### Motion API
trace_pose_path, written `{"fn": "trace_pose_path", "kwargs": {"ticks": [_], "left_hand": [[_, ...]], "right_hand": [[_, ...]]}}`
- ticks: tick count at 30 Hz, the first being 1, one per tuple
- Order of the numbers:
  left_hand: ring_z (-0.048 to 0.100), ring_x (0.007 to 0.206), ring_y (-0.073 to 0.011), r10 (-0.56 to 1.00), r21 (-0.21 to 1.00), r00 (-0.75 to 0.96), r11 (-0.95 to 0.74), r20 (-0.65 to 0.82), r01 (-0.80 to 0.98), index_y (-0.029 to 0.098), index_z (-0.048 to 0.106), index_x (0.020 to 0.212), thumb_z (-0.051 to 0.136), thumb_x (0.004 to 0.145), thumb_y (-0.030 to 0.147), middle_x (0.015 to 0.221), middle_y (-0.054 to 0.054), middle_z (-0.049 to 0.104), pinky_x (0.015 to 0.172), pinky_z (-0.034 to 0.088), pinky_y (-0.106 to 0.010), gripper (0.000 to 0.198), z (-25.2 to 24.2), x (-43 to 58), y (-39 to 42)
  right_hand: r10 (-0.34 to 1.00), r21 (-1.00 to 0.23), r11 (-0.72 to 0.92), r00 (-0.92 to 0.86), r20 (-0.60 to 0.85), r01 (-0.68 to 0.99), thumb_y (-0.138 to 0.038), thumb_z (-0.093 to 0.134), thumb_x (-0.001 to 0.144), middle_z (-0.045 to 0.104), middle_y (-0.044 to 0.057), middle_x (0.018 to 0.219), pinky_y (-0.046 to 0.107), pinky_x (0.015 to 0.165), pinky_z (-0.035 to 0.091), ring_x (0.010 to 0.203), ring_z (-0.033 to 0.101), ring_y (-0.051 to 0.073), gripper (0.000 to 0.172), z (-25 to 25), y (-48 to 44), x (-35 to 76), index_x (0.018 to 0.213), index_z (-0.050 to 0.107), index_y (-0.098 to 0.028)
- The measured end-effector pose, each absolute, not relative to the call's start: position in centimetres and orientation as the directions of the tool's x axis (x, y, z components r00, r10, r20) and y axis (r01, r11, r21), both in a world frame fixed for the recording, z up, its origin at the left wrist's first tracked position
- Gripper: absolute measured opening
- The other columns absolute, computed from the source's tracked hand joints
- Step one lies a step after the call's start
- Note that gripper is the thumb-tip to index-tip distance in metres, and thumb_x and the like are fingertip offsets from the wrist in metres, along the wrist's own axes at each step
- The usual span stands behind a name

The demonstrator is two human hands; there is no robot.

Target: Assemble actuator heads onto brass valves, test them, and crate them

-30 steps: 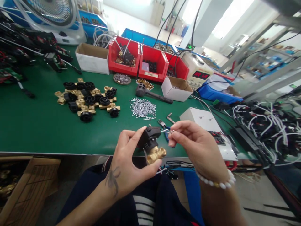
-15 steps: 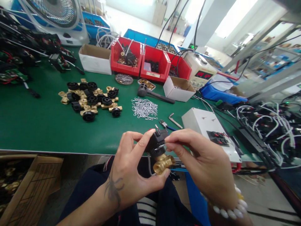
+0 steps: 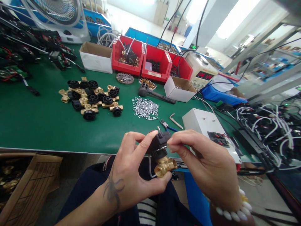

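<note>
My left hand (image 3: 135,168) is wrapped round a brass valve (image 3: 162,166) topped by a black actuator housing (image 3: 158,142), thumb under the brass and index finger on the housing. A grey cable hangs from behind it. The thumb and index finger of my right hand (image 3: 202,160) pinch a thin silver clip (image 3: 164,147) at the side of the black housing; my fingertips partly hide it. Beyond my hands lies a pile of silver R-shaped clips (image 3: 145,108). To its left is a cluster of brass valve bodies with black round caps (image 3: 93,99).
Pliers (image 3: 166,125), a small bent tool (image 3: 176,121) and a black mallet (image 3: 156,94) lie on the green bench. A white switch box (image 3: 196,121) stands at right near bundled cables. Red bins (image 3: 155,73) and a white carton (image 3: 96,62) line the back.
Both hands and the valve have shifted slightly right and down in view. The right fingers stay pinched at the side of the black housing.
</note>
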State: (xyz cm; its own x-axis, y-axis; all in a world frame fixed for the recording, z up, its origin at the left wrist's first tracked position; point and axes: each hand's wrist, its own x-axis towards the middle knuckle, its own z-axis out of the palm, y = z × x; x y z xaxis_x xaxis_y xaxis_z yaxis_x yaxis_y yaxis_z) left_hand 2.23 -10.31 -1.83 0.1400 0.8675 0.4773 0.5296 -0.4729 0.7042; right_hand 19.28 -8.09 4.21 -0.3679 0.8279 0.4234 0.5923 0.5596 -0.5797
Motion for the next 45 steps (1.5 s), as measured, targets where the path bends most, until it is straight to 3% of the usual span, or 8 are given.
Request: {"fn": "trace_pose_path", "kwargs": {"ticks": [6,17,21,24,26,30,34,45], "left_hand": [[0.054,0.1,-0.0213,0.86,0.692,0.134,-0.48,0.492,0.54,0.006,0.053,0.133,0.071,0.073,0.036,0.108,-0.011,0.053,0.087,0.054,-0.035,0.069,-1.7,2.1,-10.5],[0.055,0.098,-0.0211,0.911,0.767,0.187,-0.41,0.367,0.493,0.015,0.051,0.134,0.073,0.072,0.031,0.106,-0.007,0.052,0.086,0.054,-0.037,0.068,-4.5,1.9,-9.6],[0.055,0.099,-0.0211,0.926,0.815,0.181,-0.377,0.33,0.439,0.019,0.049,0.136,0.072,0.073,0.033,0.108,-0.007,0.05,0.088,0.054,-0.039,0.068,-5.4,1.8,-9.2],[0.054,0.102,-0.0217,0.936,0.838,0.139,-0.351,0.323,0.418,0.022,0.049,0.137,0.072,0.074,0.034,0.11,-0.006,0.05,0.09,0.054,-0.041,0.068,-5.5,1.7,-8.8],[0.055,0.103,-0.0214,0.946,0.858,0.113,-0.324,0.305,0.397,0.022,0.049,0.137,0.072,0.075,0.034,0.11,-0.006,0.049,0.09,0.054,-0.041,0.067,-5.6,1.7,-8.4],[0.054,0.104,-0.0213,0.953,0.881,0.105,-0.304,0.285,0.362,0.021,0.048,0.137,0.071,0.076,0.033,0.111,-0.006,0.049,0.09,0.055,-0.042,0.067,-5.7,1.7,-8.2],[0.055,0.104,-0.0211,0.954,0.884,0.109,-0.301,0.281,0.359,0.021,0.049,0.137,0.072,0.075,0.033,0.11,-0.006,0.049,0.091,0.054,-0.043,0.068,-5.9,1.6,-8.2],[0.055,0.103,-0.0211,0.96,0.893,0.104,-0.282,0.262,0.351,0.018,0.049,0.138,0.071,0.075,0.035,0.11,-0.006,0.048,0.089,0.056,-0.041,0.069,-6.1,1.6,-7.8]], "right_hand": [[0.846,-0.615,0.533,-0.392,0.362,0.582,-0.007,0.062,0.089,0.07,-0.003,0.085,0.015,0.075,0.051,0.079,0.066,0.008,0.014,4.4,-8.1,19.4,0.088,0.064,-0.02],[0.802,-0.606,0.589,-0.295,0.519,0.535,-0.002,0.06,0.088,0.066,0.001,0.088,0.019,0.077,0.053,0.084,0.064,0.01,0.017,0.0,-8.2,18.5,0.087,0.064,-0.018],[0.852,-0.64,0.517,-0.269,0.45,0.568,-0.018,0.063,0.091,0.066,0.001,0.091,0.025,0.077,0.055,0.084,0.065,0.013,0.012,-0.9,-7.5,19.9,0.102,0.065,-0.022],[0.894,-0.528,0.372,-0.141,0.426,0.764,-0.043,0.06,0.092,0.065,0.011,0.113,0.041,0.088,0.055,0.103,0.063,0.025,0.048,-2.4,-5.8,21.9,0.134,0.053,-0.021],[0.927,-0.316,0.246,-0.128,0.352,0.916,-0.053,0.056,0.091,0.06,0.023,0.124,0.054,0.093,0.051,0.114,0.058,0.036,0.064,-4.1,-4.7,22.8,0.14,0.049,-0.012],[0.959,0.057,0.201,-0.208,0.192,0.978,-0.048,0.052,0.094,0.062,0.03,0.113,0.057,0.084,0.052,0.104,0.059,0.041,0.06,-6.5,-4.1,23.5,0.133,0.057,-0.002],[0.933,0.047,0.267,-0.27,0.236,0.963,-0.029,0.039,0.1,0.067,0.022,0.092,0.048,0.077,0.055,0.088,0.062,0.033,0.042,-6.1,-4.5,24.0,0.116,0.068,-0.003],[0.937,-0.051,0.269,-0.249,0.246,0.962,-0.027,0.043,0.1,0.068,0.021,0.11,0.05,0.087,0.055,0.103,0.063,0.032,0.036,-6.9,-3.6,23.8,0.118,0.068,-0.011]]}}
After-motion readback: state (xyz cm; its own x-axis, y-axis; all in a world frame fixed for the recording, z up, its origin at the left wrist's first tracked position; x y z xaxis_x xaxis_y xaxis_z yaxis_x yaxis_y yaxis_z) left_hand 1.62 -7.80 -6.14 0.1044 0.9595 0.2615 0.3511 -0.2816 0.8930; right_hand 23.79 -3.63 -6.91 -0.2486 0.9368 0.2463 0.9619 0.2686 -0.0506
